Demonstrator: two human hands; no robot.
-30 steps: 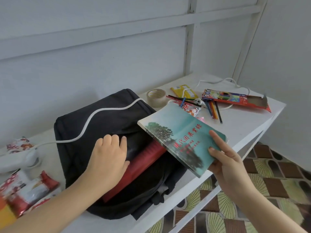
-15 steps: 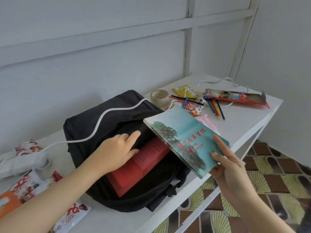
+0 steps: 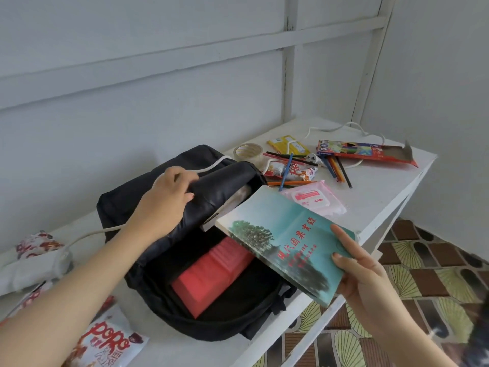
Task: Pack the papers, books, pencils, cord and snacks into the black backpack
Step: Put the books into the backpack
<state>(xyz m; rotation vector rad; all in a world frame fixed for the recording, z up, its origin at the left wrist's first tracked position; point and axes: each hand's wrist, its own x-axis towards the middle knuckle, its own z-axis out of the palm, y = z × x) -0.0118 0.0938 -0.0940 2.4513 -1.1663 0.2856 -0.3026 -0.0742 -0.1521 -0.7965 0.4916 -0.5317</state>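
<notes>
The black backpack [image 3: 169, 292] lies open on the white table [image 3: 381, 189], with a red book [image 3: 211, 276] inside. My left hand [image 3: 169, 194] grips the bag's upper flap and holds it raised. My right hand [image 3: 362, 274] holds a teal book [image 3: 285, 239] by its near corner, tilted over the bag's opening. A white cord [image 3: 211, 165] runs across the backpack. Loose coloured pencils [image 3: 336, 168] and a snack packet [image 3: 293, 170] lie behind the bag. Another snack bag [image 3: 111, 343] sits at the near left.
A tape roll [image 3: 248, 152], a yellow packet [image 3: 288, 147], a pencil box [image 3: 365, 152] and a pink tissue pack [image 3: 315, 200] lie at the table's right end. A white power strip [image 3: 31, 268] and wrappers lie at the left. The table edge drops to a tiled floor [image 3: 423, 260].
My left hand has moved from the red book up to the bag's flap and lifted it, opening the bag wider. The teal book stays held over the opening.
</notes>
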